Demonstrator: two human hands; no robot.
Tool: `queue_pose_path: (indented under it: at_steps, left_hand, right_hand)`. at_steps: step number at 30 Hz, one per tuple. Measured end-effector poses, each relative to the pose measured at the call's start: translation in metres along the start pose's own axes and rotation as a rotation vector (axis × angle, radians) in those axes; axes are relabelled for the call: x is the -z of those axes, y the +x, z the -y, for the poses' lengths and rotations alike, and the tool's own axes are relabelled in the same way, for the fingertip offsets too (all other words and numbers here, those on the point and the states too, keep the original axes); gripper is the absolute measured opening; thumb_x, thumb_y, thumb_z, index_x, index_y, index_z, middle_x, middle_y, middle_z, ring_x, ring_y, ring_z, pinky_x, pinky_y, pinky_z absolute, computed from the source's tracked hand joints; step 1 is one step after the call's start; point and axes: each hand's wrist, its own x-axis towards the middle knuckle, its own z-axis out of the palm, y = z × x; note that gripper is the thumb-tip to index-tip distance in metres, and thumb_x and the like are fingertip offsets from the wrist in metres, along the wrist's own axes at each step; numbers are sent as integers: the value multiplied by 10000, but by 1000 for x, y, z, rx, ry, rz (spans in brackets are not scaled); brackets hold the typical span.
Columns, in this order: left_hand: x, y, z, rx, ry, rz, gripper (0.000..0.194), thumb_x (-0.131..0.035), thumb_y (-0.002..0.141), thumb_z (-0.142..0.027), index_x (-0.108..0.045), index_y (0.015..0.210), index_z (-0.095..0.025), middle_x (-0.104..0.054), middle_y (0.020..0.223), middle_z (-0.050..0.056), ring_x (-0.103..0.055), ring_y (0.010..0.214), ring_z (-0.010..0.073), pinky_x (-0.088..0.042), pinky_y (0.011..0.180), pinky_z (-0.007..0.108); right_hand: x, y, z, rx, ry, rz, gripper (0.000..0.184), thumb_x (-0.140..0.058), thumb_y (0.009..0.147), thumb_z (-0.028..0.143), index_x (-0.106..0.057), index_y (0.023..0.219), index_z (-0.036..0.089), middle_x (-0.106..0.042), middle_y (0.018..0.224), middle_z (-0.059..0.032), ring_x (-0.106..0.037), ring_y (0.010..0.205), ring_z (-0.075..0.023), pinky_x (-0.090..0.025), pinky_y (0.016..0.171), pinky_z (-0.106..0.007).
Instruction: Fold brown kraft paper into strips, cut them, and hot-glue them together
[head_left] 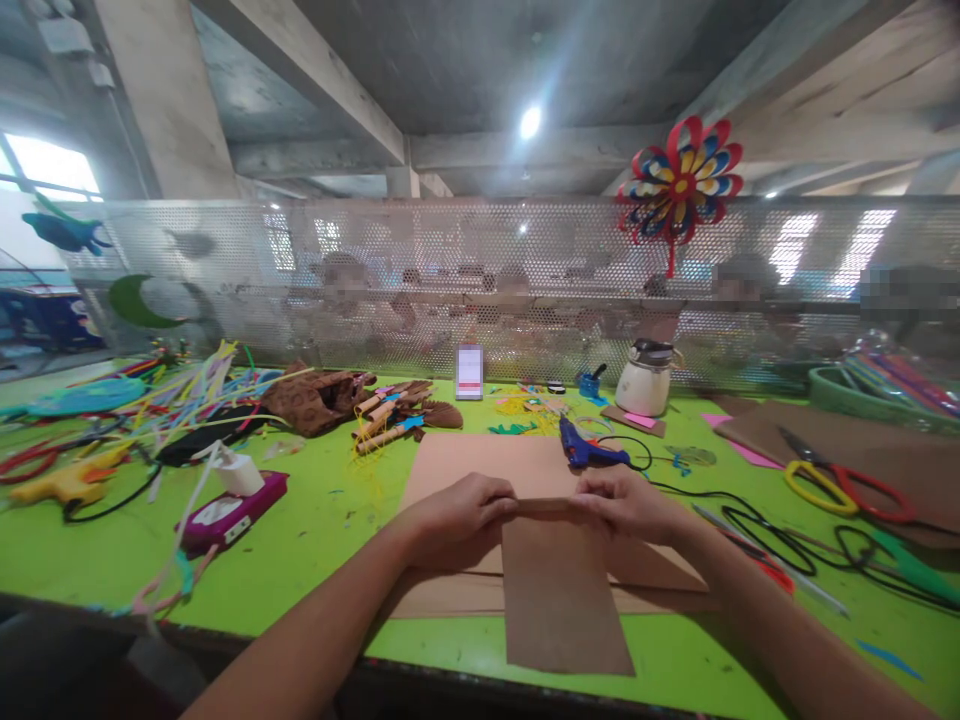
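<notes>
A strip of brown cardboard [562, 610] lies toward me, its far end folded or rolled into a narrow edge. My left hand [469, 510] pinches the left end of that edge between thumb and fingers. At the right end, my right hand [626, 500] grips the same edge in the same way. Beneath both hands rest larger flat cardboard sheets [450, 455], stacked on the green table. Just beyond my right hand lies a blue glue gun [589, 447], its cord running off to the right.
Scissors with yellow and red handles [847, 490] lie at the right on brown sheets. A purple power strip [236, 510] and a yellow glue gun [67, 478] are on the left. Behind stand a phone [469, 372], a white jug [643, 380] and a perforated metal screen [450, 240].
</notes>
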Motion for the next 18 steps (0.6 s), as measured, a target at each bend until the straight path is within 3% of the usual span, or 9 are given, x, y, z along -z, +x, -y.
queue_pose_path:
  at_steps: [2, 8, 10, 12, 15, 17, 18]
  left_hand:
    - [-2, 0, 0, -7, -34, -40, 281, -388, 890, -339, -559, 766, -154, -521, 664, -1, -414, 601, 107, -306, 555, 225]
    - [7, 9, 8, 12, -322, 98, 345, -448, 874, -429, -503, 662, -162, -488, 569, -23, -435, 548, 97, -343, 559, 220]
    - [11, 10, 9, -18, -425, 100, 382, -467, 868, -474, -512, 666, -153, -495, 565, -25, -445, 546, 92, -350, 572, 218]
    - [12, 9, 7, -34, -556, 103, 409, -486, 856, -518, -525, 694, -145, -512, 573, -24, -455, 548, 87, -357, 586, 218]
    - [6, 7, -1, -23, -785, 192, 430, -538, 814, -567, -529, 728, -146, -544, 580, -16, -482, 544, 90, -372, 600, 232]
    - [-2, 7, -6, -15, -927, 305, 442, -596, 763, -586, -543, 736, -148, -568, 582, -2, -508, 536, 101, -389, 600, 248]
    - [-7, 7, -8, -3, -992, 356, 445, -626, 734, -589, -553, 743, -150, -578, 582, 4, -521, 533, 108, -400, 598, 255]
  right_hand:
    - [1, 1, -4, -35, 71, -28, 386, -545, 810, 508, -552, 653, 156, -483, 421, 57, -390, 355, -63, -279, 381, -177]
    - [5, 4, -11, 8, 206, -200, 406, -633, 752, 519, -530, 596, 159, -460, 380, 62, -363, 340, -55, -257, 385, -186]
    - [6, 4, -9, 43, 319, -303, 423, -596, 776, 550, -551, 623, 158, -479, 414, 47, -394, 364, -66, -293, 392, -194]
    - [4, 2, -3, 77, 457, -334, 405, -575, 795, 553, -612, 741, 154, -588, 564, -2, -520, 482, -103, -411, 471, -220]
    - [-3, -3, 14, 108, 559, -138, 471, -705, 715, 472, -616, 1083, 191, -666, 950, -68, -627, 812, -188, -513, 732, -321]
    - [-8, -7, 25, 128, 537, 26, 596, -746, 680, 441, -567, 1199, 210, -648, 1048, -89, -617, 901, -217, -509, 801, -364]
    - [-11, -8, 30, 155, 515, 78, 561, -739, 691, 438, -586, 1179, 207, -645, 1048, -94, -612, 916, -222, -506, 814, -369]
